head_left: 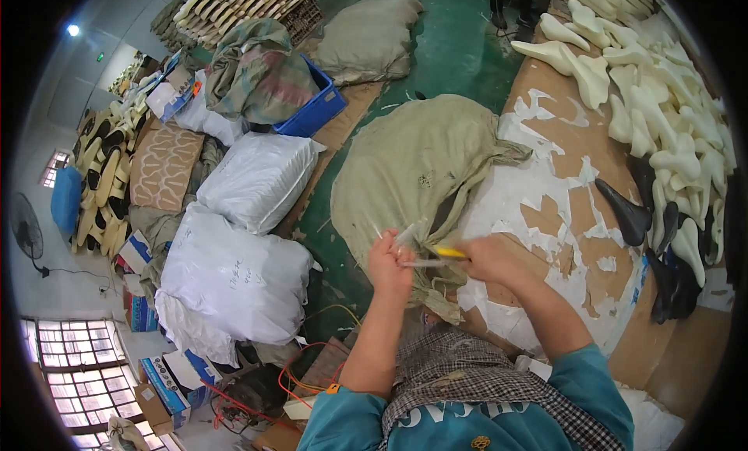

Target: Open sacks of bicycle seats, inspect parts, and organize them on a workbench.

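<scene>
A large olive-green woven sack [413,159] stands bulging in front of me, its gathered folds close to both hands. My left hand [390,262] is closed, with pale whitish strands [407,234] sticking out of it. To its right, my right hand [489,258] is wrapped round a small yellow-handled tool [449,252], smeared by motion; I cannot tell its exact kind. Between the hands runs a thin pale strip [425,263]; whether it belongs to the tool or to the strands is unclear.
White plastic sacks [234,276] lie at left, near a blue crate [314,100] topped with cloth. On the right, cardboard with torn white paper [538,202] borders a heap of cream moulded pieces [654,100] and black ones [627,209]. A person's legs [512,3] show at the far end.
</scene>
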A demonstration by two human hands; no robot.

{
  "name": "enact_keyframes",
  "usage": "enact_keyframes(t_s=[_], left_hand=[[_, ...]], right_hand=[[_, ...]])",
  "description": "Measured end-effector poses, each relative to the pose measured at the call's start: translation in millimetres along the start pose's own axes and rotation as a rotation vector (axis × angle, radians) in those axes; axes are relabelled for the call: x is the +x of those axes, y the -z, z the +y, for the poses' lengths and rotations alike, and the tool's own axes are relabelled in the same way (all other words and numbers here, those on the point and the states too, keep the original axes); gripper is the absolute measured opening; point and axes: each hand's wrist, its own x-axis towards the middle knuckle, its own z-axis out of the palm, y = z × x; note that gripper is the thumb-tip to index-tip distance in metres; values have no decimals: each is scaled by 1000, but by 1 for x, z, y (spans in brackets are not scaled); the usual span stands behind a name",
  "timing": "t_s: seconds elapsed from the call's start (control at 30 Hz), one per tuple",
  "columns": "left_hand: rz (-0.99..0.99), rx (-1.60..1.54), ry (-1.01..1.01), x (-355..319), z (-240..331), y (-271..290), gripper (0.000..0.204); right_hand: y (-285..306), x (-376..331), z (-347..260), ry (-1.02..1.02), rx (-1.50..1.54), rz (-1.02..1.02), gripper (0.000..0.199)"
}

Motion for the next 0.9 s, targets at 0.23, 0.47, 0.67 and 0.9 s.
enact_keyframes(t_s=[0.23,0.47,0.67,0.9], left_hand=[[-140,420,-273,-10,77,-3,15],[-310,1113,8,53,-89,12,36],[-530,1741,72,71,-132,37,45],[18,1221,-350,71,-66,78,29]], right_hand=[[-8,-119,90,-362,586,177,34],[-30,-84,79,-431,698,561,28],[-48,-99,87,-517,707,645,27],[-13,-132,106,-640,443,252,23]])
